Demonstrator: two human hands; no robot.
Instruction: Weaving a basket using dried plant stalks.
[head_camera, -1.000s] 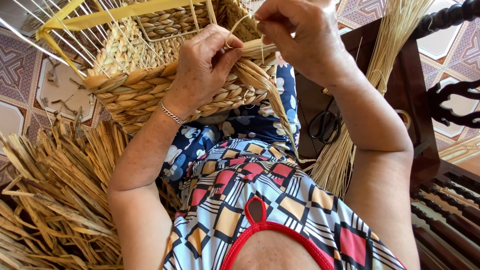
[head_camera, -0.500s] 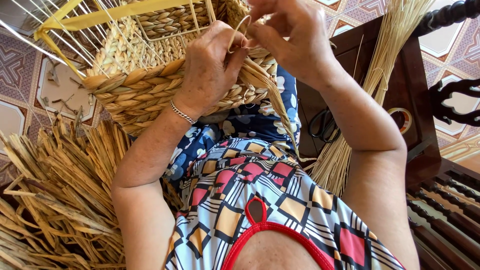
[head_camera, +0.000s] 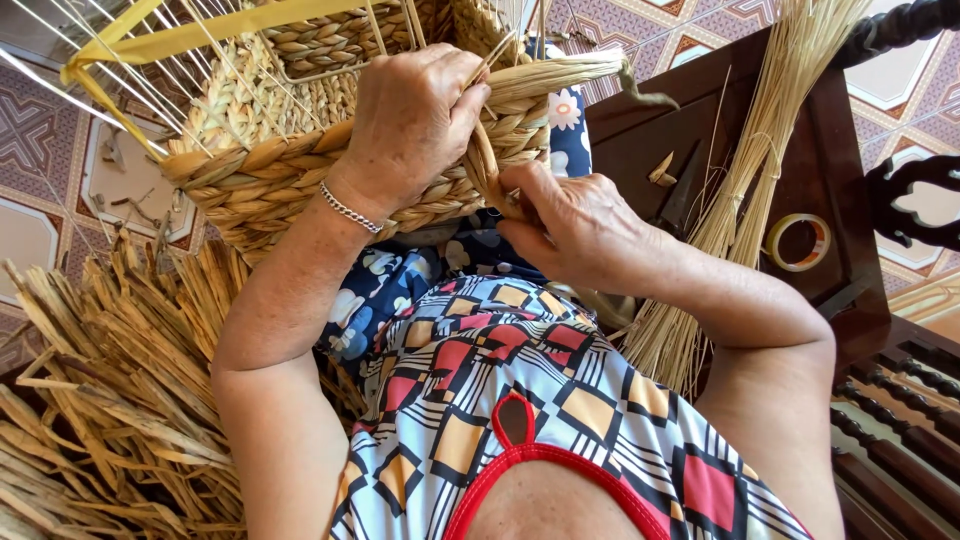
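Note:
A half-woven straw basket (head_camera: 270, 180) on a thin wire frame rests on my lap, its rim of thick braided straw toward me. My left hand (head_camera: 415, 115), with a silver bracelet at the wrist, presses down over the rim and clamps the braid. My right hand (head_camera: 575, 225) sits just below the rim and pinches a flat straw strand (head_camera: 485, 165) that comes down from the braid. A loose twisted braid end (head_camera: 600, 72) sticks out to the right of the basket.
A heap of dried straw (head_camera: 100, 400) lies at the left on the tiled floor (head_camera: 40, 150). A bundle of thin straw stalks (head_camera: 740, 200) leans on a dark wooden table (head_camera: 830, 180) at the right, beside a roll of tape (head_camera: 797, 241).
My right hand has come down from above the basket rim to below it, drawing the strand downward. My left hand has stayed pressed on the rim.

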